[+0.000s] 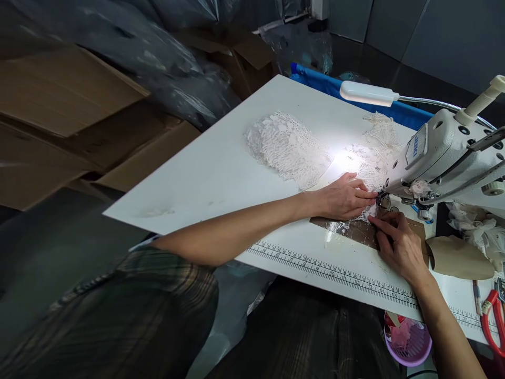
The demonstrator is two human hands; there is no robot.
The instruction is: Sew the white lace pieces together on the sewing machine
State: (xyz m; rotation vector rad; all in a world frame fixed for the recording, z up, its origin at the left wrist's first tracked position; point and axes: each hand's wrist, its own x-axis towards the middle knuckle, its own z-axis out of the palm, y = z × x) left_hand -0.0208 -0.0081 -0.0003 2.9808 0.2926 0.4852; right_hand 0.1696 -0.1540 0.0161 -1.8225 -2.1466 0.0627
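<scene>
White lace fabric [365, 158] lies under the needle area of a white sewing machine [437, 152]. My left hand [341, 197] rests flat on the lace, fingers stretched toward the presser foot [381, 200]. On the near side of the foot is my right hand [398, 242], its index fingertip touching the lace edge and its thumb apart below. The other right-hand fingers are bent and partly hidden. Beneath the hands sits a shiny brown plate [355, 231]. A pile of white lace pieces [288, 147] lies to the left of the machine.
A lit lamp [369, 93] hangs over the white table [205, 179]. A ruler strip [331, 271] runs along its front edge. Red-handled scissors [489, 316] lie at right, above a purple basket [410, 352]. Cardboard boxes [59, 95] and plastic sheeting [158, 58] stand left.
</scene>
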